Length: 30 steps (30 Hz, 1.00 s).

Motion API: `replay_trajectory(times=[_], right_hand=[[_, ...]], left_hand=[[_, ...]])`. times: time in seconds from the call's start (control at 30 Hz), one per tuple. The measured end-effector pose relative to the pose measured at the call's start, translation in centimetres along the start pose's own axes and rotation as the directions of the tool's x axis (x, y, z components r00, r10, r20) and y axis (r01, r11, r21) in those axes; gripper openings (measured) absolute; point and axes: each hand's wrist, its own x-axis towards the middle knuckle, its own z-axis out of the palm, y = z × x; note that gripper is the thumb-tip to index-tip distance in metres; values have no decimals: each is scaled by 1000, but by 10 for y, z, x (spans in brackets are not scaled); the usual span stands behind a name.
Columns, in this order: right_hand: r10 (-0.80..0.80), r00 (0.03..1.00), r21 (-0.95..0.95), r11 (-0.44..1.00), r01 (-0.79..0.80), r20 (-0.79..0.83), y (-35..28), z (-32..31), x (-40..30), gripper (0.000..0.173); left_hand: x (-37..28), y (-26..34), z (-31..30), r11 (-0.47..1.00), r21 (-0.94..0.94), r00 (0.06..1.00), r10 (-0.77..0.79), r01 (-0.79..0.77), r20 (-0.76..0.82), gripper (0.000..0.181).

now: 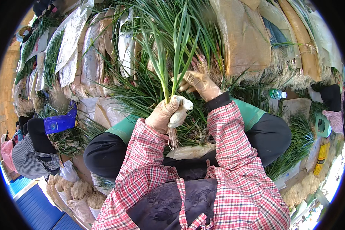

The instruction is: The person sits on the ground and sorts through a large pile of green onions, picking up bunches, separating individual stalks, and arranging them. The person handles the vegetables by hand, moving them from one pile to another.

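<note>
My left hand [168, 113], in a pale stained glove, is closed around a small bunch of green onions [166, 74]. Their leaves point up and away from me, and their whitish roots hang below the fist. My right hand [199, 84], gloved too, is bent beside the leaves just above and to the right of the left fist. Its fingers are curled near the stems; whether they touch or grip a leaf cannot be told. Under both hands, between my crossed legs, lies a loose pile of green onions [194, 120] with pinkish stems and roots.
Beyond my legs, bundled green onions stand in rows, partly covered by woven sacks [241, 37]. A plastic bottle [277, 94] lies at the right, with a green jug [323, 125] farther out. A co-worker in a checked garment [31, 156] and blue boot [61, 122] sits at the left.
</note>
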Motion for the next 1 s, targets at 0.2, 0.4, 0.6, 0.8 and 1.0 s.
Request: replay_trajectory(times=[0.2, 0.4, 0.6, 0.8, 1.0], right_hand=[[126, 967, 427, 879, -213, 223, -1, 33, -5, 40], [-218, 963, -478, 870, 118, -158, 25, 39, -6, 27], [35, 991, -981, 143, -131, -128, 43, 7, -15, 18], [-89, 757, -746, 280, -604, -647, 43, -54, -13, 35], [-216, 726, -693, 556, -458, -653, 41, -64, -15, 31]], left_hand=[[-3, -14, -4, 997, 49, 996, -66, 63, 58, 49], [-12, -11, 5, 997, 13, 976, -66, 70, -209, 48], [-21, -7, 24, 891, 331, 838, 422, -311, -347, 41], [-19, 14, -6, 927, 232, 790, 374, -297, -486, 26], [27, -19, -24, 980, 192, 856, 146, -56, -496, 33]])
